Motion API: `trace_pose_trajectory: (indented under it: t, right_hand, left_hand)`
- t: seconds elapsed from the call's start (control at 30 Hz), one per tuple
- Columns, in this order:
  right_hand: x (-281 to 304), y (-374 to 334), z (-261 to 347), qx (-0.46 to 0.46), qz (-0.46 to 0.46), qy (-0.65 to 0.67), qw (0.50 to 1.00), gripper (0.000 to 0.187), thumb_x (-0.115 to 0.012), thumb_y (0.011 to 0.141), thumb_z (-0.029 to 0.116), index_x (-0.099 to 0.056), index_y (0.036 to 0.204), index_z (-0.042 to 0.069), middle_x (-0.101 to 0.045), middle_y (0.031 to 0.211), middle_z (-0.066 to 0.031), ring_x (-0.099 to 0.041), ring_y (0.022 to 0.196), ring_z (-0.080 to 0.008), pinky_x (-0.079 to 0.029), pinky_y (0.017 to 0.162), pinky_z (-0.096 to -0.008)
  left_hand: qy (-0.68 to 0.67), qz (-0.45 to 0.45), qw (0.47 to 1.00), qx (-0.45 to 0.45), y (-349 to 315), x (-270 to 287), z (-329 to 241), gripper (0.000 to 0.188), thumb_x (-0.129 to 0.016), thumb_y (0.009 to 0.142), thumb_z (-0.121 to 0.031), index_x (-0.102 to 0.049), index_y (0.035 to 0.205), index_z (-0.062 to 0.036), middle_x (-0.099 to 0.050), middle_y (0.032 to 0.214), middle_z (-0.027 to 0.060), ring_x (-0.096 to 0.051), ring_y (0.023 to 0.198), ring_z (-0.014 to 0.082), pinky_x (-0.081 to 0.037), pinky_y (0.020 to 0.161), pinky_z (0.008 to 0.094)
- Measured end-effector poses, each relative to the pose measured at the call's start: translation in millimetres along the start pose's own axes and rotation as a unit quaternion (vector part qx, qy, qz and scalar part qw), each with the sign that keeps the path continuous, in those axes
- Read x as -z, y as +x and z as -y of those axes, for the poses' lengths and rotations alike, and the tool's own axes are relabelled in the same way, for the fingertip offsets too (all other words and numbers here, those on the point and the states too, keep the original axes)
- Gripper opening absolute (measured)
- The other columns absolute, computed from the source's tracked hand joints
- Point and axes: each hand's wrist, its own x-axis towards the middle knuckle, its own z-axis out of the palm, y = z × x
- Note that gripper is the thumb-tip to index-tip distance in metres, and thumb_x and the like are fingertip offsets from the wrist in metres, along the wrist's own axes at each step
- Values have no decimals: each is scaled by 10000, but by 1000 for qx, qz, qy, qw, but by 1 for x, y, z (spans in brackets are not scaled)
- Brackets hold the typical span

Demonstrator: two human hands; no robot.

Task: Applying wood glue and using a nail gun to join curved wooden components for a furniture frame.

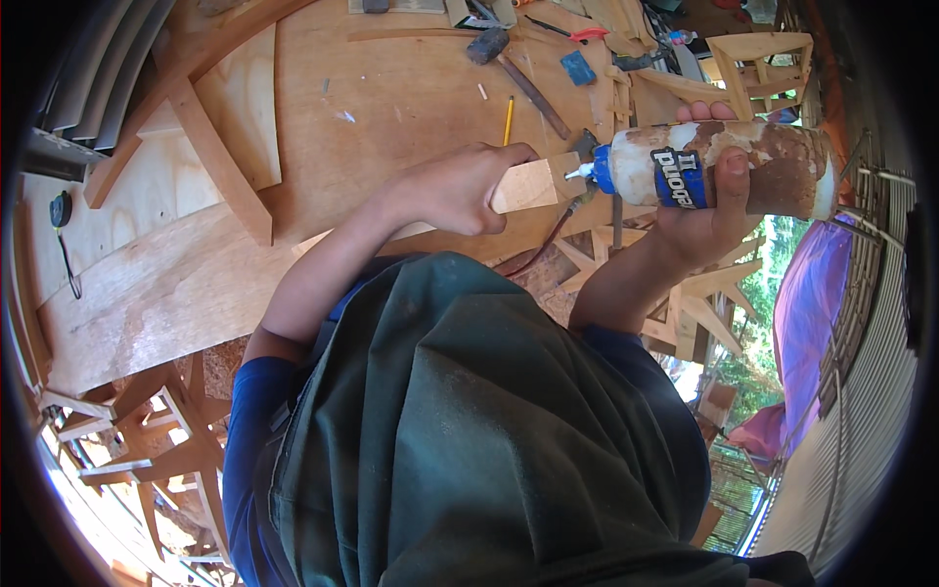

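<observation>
Bottle (700, 147) clamped in our right fingers (732, 176) points its nozzle (579, 171) at the wooden block (528, 186) our left fingers (486, 219) grip; beyond them, 1 pencil (509, 120) lies on the tabletop (401, 98).

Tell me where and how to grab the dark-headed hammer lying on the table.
Likely best by the near half of the handle, coming from above and the near side: it is long, slim and uncovered, slanting nearward, with the blocky head at the far end.
</observation>
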Motion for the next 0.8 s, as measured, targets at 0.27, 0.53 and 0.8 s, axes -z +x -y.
trace_pose_trajectory:
  t: [0.27, 0.53, 0.8]
  right_hand:
    - [7, -1, -6, -33, -6, 25, 999, 576, -640, 911, 257, -519, 1284, -165, -629, 1182, -277, -631, 1127, -354, -497, 1038, -465]
    - [7, -2, -4, -34, -19, 20, 999, 576, -648, 906, 263, -524, 1277, -161, -631, 1184, -269, -639, 1111, -354, -507, 1029, -470]
    - [5, -3, -3, -13, 5, 9, 1000, 666, -634, 887, 219, -388, 1426, -85, -618, 1203, -299, -659, 1083, -388, -526, 997, -558]
  left_hand:
    - [2, 8, 1000, 9, 0, 3, -5, 758, -678, 668, -40, -457, 1381, 93, -671, 1029, 309, -681, 946, 421, -531, 835, 458]
    - [3, 4, 1000, -7, 2, -1, 1, 754, -675, 671, -41, -457, 1379, 95, -669, 1038, 312, -681, 948, 421, -529, 835, 458]
    - [2, 11, 1000, 2, 1, 0, -2, 762, -674, 676, -37, -447, 1392, 95, -664, 1020, 316, -684, 918, 404, -528, 813, 452]
